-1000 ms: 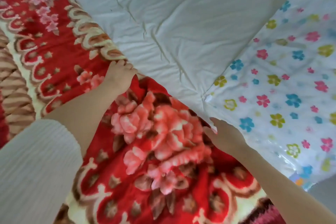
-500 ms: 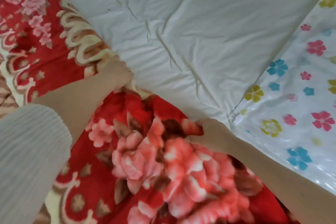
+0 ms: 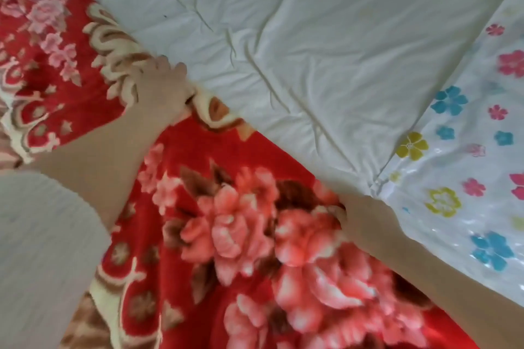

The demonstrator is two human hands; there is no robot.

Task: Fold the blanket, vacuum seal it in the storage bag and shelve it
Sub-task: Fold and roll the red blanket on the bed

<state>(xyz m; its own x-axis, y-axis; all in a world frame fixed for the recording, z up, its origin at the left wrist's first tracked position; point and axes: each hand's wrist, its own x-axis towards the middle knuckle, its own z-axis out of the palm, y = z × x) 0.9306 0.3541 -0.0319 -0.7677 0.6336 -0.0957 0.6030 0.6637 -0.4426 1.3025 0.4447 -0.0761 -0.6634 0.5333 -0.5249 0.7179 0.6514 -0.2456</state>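
Red floral blanket (image 3: 241,235) is lying spread over the near-left half of the white sheet (image 3: 312,37), its cream-scrolled border edge running diagonally from upper left towards lower right; storage bag (image 3: 467,178), clear with printed flowers, is lying flat on the sheet at right, its corner just beside the blanket edge.

Left hand (image 3: 161,88) is gripping the border edge, fingers curled round the hem; right hand (image 3: 365,218) is pinching the same edge lower down, next to the bag corner, fingers buried in the pile so the exact grip is hard to read; hands are sitting well apart along one edge.

Handling, judging from the look: thick plush fleece, soft and floppy, no stiffness at all; probably heavyish for its area, so it's going to sag and drag between the two grips rather than hold a line; pile looks grippy, not slippery, so a fist grip on the hem should be holding fine; not fragile.

Where to be holding: the bound edge itself, wide spacing like now, ideally out at the corners so the fold lands square; grabbing mid-panel would just be bunching it.

Bag is the opposite: thin glossy plastic, light, likely slippery; blanket sliding across could be shoving it off or creasing it; worth keeping the fold clear of that corner.

Folding looks barely started; sealing and shelving not yet reached.
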